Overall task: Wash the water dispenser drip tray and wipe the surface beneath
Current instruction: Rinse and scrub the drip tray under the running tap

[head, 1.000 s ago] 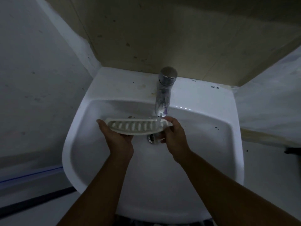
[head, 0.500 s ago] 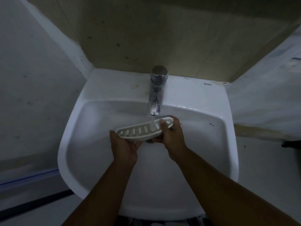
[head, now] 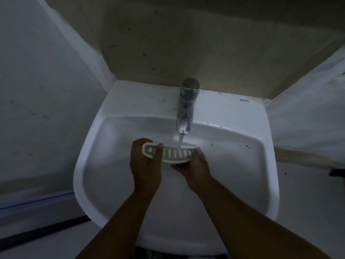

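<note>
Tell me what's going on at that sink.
A person is rinsing a white slotted drip tray under the running tap. The left hand grips the tray's left end, thumb across the top. The right hand holds the right end from underneath. The tray is held above the basin of the white sink, and the water stream lands on the tray right of its middle. No cloth or sponge is visible.

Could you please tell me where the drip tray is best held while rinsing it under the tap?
By its two narrow ends, one from each side, as the left hand and right hand hold the drip tray now. It is long, shallow and slotted, so end grips probably steady it and leave the middle open to the water from the tap.
</note>
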Tool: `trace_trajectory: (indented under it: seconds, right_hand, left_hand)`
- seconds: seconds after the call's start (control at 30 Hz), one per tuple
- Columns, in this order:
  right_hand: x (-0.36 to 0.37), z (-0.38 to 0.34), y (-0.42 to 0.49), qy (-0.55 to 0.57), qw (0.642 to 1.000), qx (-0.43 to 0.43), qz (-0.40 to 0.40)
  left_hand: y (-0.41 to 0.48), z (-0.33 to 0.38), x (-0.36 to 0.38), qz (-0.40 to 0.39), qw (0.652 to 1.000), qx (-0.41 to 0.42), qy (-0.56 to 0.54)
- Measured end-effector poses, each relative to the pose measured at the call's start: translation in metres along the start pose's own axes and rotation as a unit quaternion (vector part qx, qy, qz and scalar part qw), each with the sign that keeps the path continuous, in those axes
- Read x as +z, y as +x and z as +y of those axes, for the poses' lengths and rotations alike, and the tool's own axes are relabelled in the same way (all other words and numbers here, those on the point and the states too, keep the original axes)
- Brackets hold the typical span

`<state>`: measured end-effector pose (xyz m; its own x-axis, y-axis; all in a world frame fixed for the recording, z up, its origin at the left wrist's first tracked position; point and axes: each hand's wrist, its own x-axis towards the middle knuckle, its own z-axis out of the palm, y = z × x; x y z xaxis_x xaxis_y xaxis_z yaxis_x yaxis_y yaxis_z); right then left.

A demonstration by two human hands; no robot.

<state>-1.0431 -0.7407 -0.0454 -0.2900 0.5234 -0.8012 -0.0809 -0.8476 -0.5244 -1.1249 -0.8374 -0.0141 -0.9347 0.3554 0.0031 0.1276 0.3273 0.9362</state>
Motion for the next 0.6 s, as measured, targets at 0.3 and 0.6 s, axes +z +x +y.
trace_trajectory:
  seconds: [0.3, 0.6]
  right_hand:
    - [0.011, -0.007, 0.008, -0.038, 0.997, 0.050, 0.041]
    - [0.013, -0.019, 0.012, -0.132, 0.990, 0.013, 0.040]
  left_hand:
    - [0.005, -0.021, -0.027, -0.023, 0.983, -0.185, 0.008]
    - [0.014, -0.009, -0.029, -0.110, 0.949, -0.284, 0.085]
